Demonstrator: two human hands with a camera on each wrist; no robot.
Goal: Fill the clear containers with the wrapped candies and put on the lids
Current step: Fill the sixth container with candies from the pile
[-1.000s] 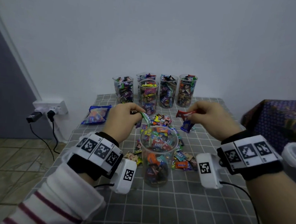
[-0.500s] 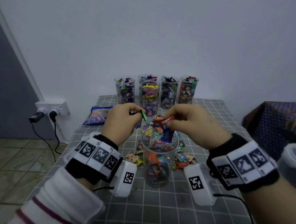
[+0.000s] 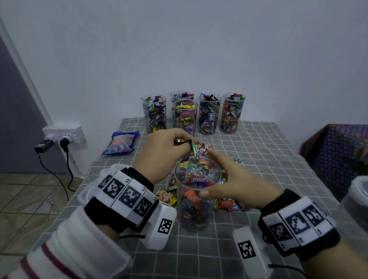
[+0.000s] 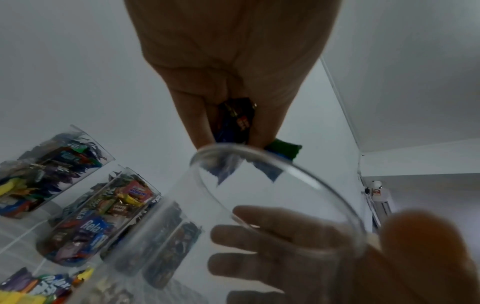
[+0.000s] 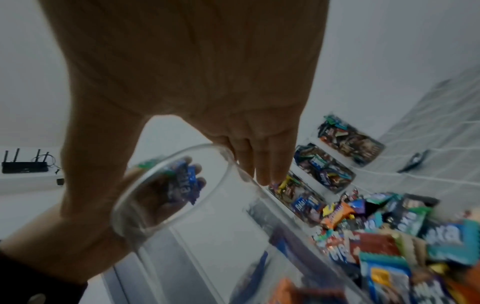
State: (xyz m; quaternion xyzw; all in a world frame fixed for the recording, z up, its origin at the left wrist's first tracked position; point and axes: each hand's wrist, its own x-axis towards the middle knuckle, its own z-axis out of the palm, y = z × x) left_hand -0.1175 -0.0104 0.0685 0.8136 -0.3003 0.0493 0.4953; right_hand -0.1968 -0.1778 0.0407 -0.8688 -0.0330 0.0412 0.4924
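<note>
Candies (image 3: pixel 192 150) pinched in left hand (image 3: pixel 163 152) over container (image 3: pixel 194 196); right hand (image 3: pixel 234 183) spread beside it.

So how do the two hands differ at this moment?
The left hand is curled, pinching wrapped candies above the near container; the right hand holds no candy, its fingers extended and its thumb around the container's rim. The left hand sits higher, the right at rim level. Both wear marker wristbands.
</note>
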